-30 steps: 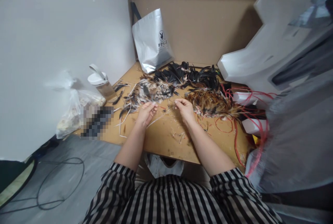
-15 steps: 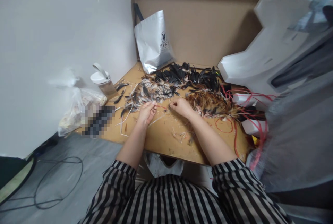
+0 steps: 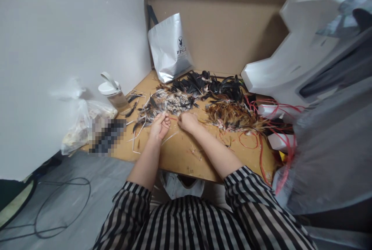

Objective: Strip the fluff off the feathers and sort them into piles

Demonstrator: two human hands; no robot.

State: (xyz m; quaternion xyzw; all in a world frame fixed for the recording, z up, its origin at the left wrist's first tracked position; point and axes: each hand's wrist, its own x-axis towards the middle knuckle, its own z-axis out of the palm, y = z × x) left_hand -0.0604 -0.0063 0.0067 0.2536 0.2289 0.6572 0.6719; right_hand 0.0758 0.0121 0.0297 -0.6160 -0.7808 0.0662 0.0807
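We take twelve o'clock as straight away from the wearer, measured from between the hands. Our left hand is palm-side up over the table, thumb and fingers drawn together; anything pinched there is too small for us to identify. At three o'clock, just beside it, our right hand is curled with its back toward us, fingertips hidden, so we cannot tell whether its grip is closed. A short red strand shows between the hands; whether held or lying loose, we cannot determine. We record the mottled feathers at twelve o'clock, just beyond the left fingertips, contact unclear. Black feathers lie at one to two o'clock, brown feathers at three. Farther out we note a silver bag at twelve, a lidded cup near ten, and red string at four.
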